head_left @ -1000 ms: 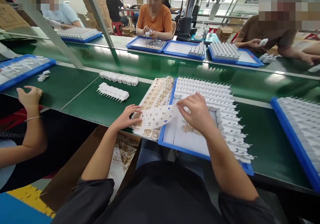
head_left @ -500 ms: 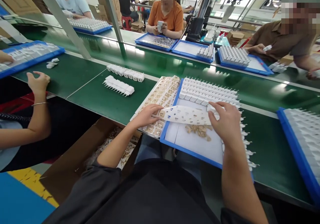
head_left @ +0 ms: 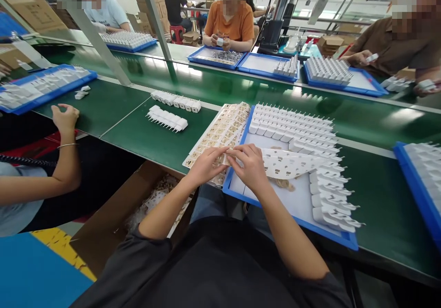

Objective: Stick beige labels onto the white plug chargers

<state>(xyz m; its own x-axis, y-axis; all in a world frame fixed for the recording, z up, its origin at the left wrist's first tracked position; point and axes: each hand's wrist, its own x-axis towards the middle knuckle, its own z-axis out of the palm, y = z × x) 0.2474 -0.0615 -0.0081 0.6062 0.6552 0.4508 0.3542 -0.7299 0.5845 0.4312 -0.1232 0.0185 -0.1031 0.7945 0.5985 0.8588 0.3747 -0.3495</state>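
Pinching together at the near left corner of the blue tray, both hands meet on one thing: a white backing sheet punched with small square holes. The left hand has its fingertips closed narrowly on the sheet's left end, and the right hand does the same right beside it, thumbs and forefingers almost touching. From the right hand the sheet trails away to the right, curling over the tray's white floor.

Judging by how things lie, the work is well along but not finished. This sheet looks nearly stripped, with hardly any tan pieces left on it, and a small heap of tan pieces lies under it just right of the right hand. Beyond the left hand a stack of full sheets carrying tan pieces waits, overlapping the tray's left edge.

Past and right of the right hand, rows of white plug housings with metal pins fill the tray's far and right sides. Below the left hand, a cardboard box under the bench holds spent sheets.
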